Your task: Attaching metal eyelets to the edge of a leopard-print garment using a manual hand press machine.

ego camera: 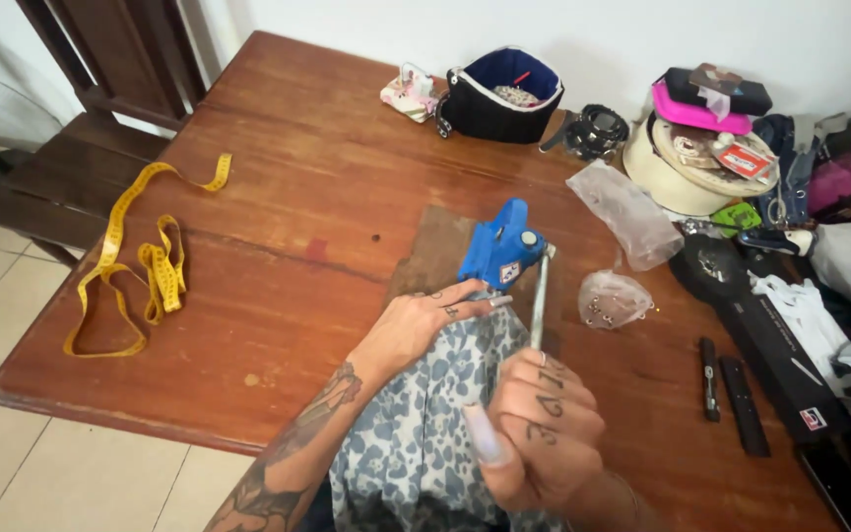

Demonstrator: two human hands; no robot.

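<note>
A blue hand press tool (500, 250) stands on a brown board (437, 248) in the middle of the wooden table (288, 177). My right hand (540, 426) is closed around the press's metal lever (541, 296), which points toward me. My left hand (416, 323) lies flat on a grey-and-white patterned fabric (416, 433), its fingertips at the base of the press. The fabric runs from under the press down to the near table edge.
A yellow measuring tape (140, 258) is coiled at the left. Two clear plastic bags (615, 298) lie right of the press. A black-and-blue pouch (500, 95), a round cream box (682, 169), black tools (731, 399) and clutter fill the back and right. A wooden chair (81, 148) stands at far left.
</note>
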